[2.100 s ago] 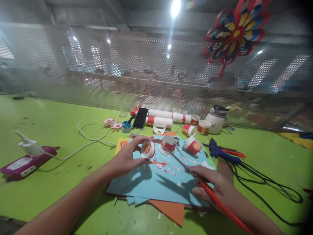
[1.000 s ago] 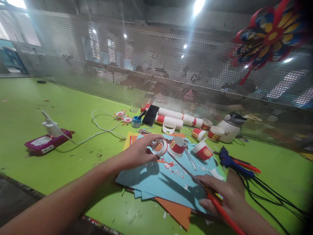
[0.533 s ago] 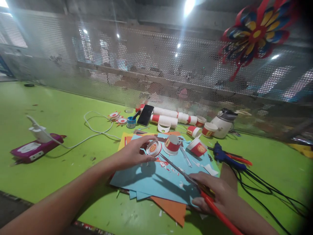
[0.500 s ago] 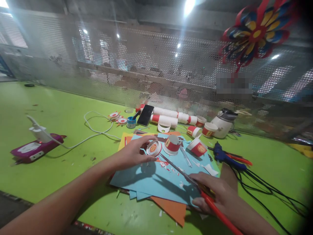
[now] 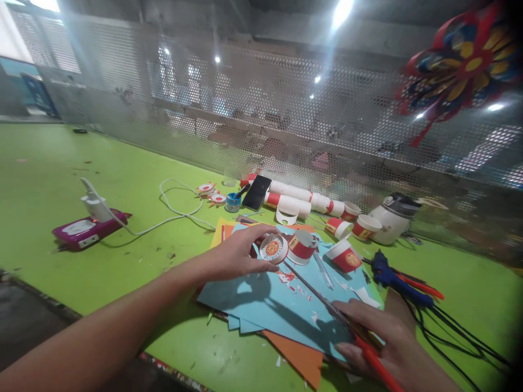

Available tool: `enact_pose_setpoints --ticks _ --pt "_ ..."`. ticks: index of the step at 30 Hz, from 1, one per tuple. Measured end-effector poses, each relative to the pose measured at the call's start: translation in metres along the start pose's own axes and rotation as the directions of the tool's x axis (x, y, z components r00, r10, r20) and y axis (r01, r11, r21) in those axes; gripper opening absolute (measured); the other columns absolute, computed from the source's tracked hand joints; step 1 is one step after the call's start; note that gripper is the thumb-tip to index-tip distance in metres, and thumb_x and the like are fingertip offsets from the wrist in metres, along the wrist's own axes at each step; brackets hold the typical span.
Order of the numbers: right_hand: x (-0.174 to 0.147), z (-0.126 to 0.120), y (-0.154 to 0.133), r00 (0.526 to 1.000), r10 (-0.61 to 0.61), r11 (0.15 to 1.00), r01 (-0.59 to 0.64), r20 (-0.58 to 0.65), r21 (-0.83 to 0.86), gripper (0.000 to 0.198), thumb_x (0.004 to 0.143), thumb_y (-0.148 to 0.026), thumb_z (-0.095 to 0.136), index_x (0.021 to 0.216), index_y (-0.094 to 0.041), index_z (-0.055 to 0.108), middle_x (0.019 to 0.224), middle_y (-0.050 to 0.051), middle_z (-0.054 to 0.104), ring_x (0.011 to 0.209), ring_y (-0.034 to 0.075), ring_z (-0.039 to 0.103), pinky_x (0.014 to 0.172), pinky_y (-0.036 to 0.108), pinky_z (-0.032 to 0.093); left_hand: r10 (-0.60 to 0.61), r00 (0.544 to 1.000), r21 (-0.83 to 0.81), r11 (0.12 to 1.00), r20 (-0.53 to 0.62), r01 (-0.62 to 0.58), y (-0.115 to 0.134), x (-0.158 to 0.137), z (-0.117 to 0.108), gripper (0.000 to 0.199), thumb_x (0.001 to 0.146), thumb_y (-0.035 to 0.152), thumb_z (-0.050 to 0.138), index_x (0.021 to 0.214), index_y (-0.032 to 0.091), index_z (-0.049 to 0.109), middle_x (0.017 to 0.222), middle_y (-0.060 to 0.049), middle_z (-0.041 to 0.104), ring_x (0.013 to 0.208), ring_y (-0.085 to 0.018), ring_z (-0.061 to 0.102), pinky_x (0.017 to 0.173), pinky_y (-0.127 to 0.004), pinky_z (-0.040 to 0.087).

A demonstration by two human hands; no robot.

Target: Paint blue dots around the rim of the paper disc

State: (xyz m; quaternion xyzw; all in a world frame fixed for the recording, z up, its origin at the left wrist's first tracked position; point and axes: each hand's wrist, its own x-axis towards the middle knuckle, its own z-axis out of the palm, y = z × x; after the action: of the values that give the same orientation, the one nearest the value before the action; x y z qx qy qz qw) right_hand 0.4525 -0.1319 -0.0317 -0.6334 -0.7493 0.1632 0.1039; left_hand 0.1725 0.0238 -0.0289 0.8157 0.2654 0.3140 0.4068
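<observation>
Nearer to the upturned red-and-white paper cup (image 5: pixel 301 249) has come the round white-and-red paper piece (image 5: pixel 273 249), which the left hand (image 5: pixel 239 253) pinches above blue paper (image 5: pixel 232 296). The right hand (image 5: pixel 379 329) grips red-handled metal scissors (image 5: pixel 330 307); their close tip, slipping, might cut the pinching hand.

Mid-bright overall, ceiling (image 5: pixel 286 24) dim grey. Lamp (image 5: pixel 342 13) up top blown out, streaky flare below; window (image 5: pixel 16 32) at far left washed out too. Small light spots glint across the mesh (image 5: pixel 245 98), which looks hazy, stuff behind it unreadable. Soft shadows on the blue paper (image 5: pixel 241 307) below the left hand (image 5: pixel 239 251). Flower (image 5: pixel 469 68) smeary; right edge falls off to black. Wide-angle stretch toward the borders, centre reasonably sharp.
</observation>
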Motion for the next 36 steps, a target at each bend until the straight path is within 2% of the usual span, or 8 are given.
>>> enact_pose_setpoints --ticks 5,8,12,15,24,27,32,36 --pt "0.0 0.002 0.003 0.996 -0.076 0.995 0.073 -0.046 -0.065 0.035 0.091 -0.049 0.055 0.1 -0.021 0.075 0.097 0.01 0.076 0.081 0.025 0.07 0.069 0.032 0.057 0.036 0.999 0.026 0.999 -0.002 -0.036 0.001 -0.001 -0.001 0.057 0.076 0.033 0.079 0.127 0.023 0.057 0.119 -0.008 0.066 0.098 -0.024 0.064 0.075 -0.035 0.055" --pt "0.001 0.005 0.005 0.982 -0.122 0.992 0.114 -0.147 -0.061 0.027 0.089 -0.042 0.058 0.101 -0.025 0.076 0.092 0.007 0.076 0.076 0.023 0.07 0.064 0.029 0.056 0.055 0.998 0.044 0.998 0.008 -0.055 0.003 -0.002 -0.003 0.058 0.076 0.033 0.078 0.129 0.025 0.056 0.122 -0.008 0.066 0.099 -0.024 0.064 0.078 -0.035 0.054" --pt "0.0 0.011 0.011 0.927 -0.206 0.978 0.197 -0.313 -0.062 0.022 0.085 -0.035 0.061 0.1 -0.029 0.075 0.081 0.002 0.075 0.066 0.02 0.069 0.057 0.026 0.053 0.075 0.997 0.145 0.987 -0.007 -0.073 0.009 -0.005 -0.005 0.061 0.077 0.036 0.078 0.132 0.023 0.054 0.129 -0.01 0.063 0.102 -0.025 0.062 0.085 -0.039 0.054" --pt "0.0 0.015 0.017 0.891 -0.275 0.961 0.259 -0.361 -0.093 0.022 0.085 -0.028 0.058 0.1 -0.03 0.073 0.08 0.0 0.075 0.064 0.019 0.069 0.055 0.025 0.052 0.105 0.994 0.215 0.972 -0.02 -0.098 0.013 -0.007 -0.006 0.061 0.079 0.039 0.078 0.132 0.021 0.054 0.126 -0.01 0.064 0.102 -0.025 0.063 0.089 -0.041 0.053" --pt "0.002 0.011 0.025 0.898 -0.322 0.947 0.31 -0.301 -0.09 0.028 0.084 -0.029 0.062 0.111 -0.031 0.069 0.084 0.001 0.075 0.067 0.02 0.07 0.055 0.024 0.054 0.145 0.989 0.238 0.961 -0.017 -0.137 0.017 -0.008 -0.007 0.062 0.079 0.042 0.079 0.131 0.02 0.053 0.129 -0.012 0.062 0.112 -0.027 0.061 0.098 -0.043 0.05" --pt "0.001 0.01 0.022 0.908 -0.284 0.957 0.286 -0.308 -0.04 0.027 0.084 -0.036 0.064 0.11 -0.031 0.071 0.081 0.002 0.074 0.065 0.021 0.069 0.053 0.025 0.053 0.149 0.989 0.229 0.963 -0.024 -0.139 0.019 -0.008 -0.007 0.063 0.077 0.043 0.08 0.129 0.019 0.054 0.129 -0.012 0.063 0.112 -0.028 0.06 0.099 -0.044 0.049" --pt "0.0 0.009 0.017 0.928 -0.217 0.974 0.225 -0.302 -0.009 0.026 0.083 -0.033 0.064 0.108 -0.03 0.073 0.088 0.003 0.076 0.071 0.022 0.07 0.057 0.026 0.055 0.123 0.992 0.202 0.973 -0.021 -0.116 0.019 -0.009 -0.006 0.063 0.076 0.042 0.081 0.127 0.018 0.054 0.126 -0.012 0.063 0.107 -0.026 0.061 0.096 -0.043 0.05" --pt "0.0 0.006 0.015 0.932 -0.215 0.975 0.222 -0.291 -0.008 0.026 0.083 -0.037 0.066 0.106 -0.029 0.074 0.087 0.004 0.076 0.071 0.022 0.071 0.056 0.025 0.055 0.123 0.992 0.218 0.969 -0.026 -0.115 0.017 -0.009 -0.005 0.063 0.077 0.04 0.08 0.129 0.016 0.053 0.126 -0.012 0.062 0.105 -0.026 0.061 0.094 -0.043 0.051"
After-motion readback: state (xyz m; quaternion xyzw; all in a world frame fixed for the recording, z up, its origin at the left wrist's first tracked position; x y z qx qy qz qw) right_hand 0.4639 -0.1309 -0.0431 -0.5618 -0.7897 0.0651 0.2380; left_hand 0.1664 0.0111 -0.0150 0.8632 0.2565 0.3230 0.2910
